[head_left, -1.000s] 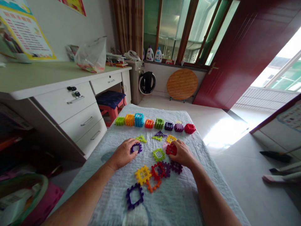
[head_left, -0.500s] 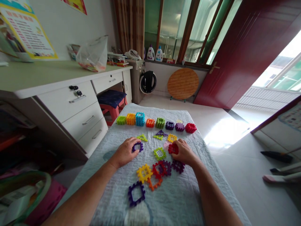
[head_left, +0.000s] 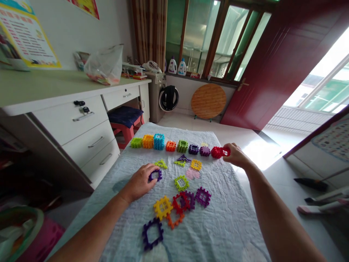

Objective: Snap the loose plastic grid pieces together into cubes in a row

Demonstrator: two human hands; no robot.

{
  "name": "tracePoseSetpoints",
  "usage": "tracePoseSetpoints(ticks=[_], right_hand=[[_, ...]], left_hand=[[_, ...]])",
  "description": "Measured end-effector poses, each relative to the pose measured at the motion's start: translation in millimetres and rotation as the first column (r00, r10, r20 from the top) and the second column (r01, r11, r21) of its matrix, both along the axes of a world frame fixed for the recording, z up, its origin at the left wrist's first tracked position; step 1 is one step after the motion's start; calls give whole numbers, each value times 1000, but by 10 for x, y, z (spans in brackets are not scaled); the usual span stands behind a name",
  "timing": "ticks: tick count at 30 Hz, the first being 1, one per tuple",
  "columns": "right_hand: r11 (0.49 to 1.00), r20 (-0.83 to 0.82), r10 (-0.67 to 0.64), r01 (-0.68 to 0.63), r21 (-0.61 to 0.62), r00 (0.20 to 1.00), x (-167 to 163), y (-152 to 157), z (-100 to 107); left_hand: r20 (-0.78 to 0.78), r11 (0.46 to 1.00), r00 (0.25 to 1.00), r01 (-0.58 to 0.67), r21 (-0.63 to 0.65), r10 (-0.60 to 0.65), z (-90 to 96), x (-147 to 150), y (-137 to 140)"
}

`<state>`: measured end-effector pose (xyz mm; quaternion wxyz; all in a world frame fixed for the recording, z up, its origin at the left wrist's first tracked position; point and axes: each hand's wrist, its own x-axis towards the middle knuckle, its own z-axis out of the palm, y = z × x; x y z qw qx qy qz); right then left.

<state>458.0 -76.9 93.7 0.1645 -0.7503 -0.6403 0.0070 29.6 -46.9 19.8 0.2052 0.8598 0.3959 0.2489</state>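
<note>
Right hand (head_left: 235, 154): clamped on a red notched plastic square (head_left: 226, 151) at the far right of the pale blue cloth-covered surface (head_left: 223, 222).
Red plastic stack (head_left: 216, 152): immediately left of the right hand; contact with the held square cannot be confirmed.
Alignment: held square appears tilted; levelling it and matching its notches to the stack's edges is judged best practice.
Pressure: light force advised, since a purple plastic stack (head_left: 204, 151) stands just left of the red one and could be nudged.
Left hand (head_left: 140, 182): thumb and fingers closed about the nearer edge of a dark purple open plastic frame (head_left: 160, 175); a loose hold is judged sufficient.
</note>
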Motion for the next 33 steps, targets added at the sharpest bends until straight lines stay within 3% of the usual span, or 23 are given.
tracePoseSetpoints(ticks=[4, 11, 33], right_hand=[[997, 6, -13, 14, -79, 1000, 260, 288, -33], [988, 9, 16, -15, -155, 1000, 301, 514, -148], [973, -129, 52, -79, -217, 990, 305, 578, -305]], left_hand=[[3, 1000, 1000, -8, 2, 8, -6, -5, 1], [3, 1000, 1000, -14, -4, 14, -22, -16, 4], [-18, 1000, 1000, -21, -19, 20, 2, -4, -10]])
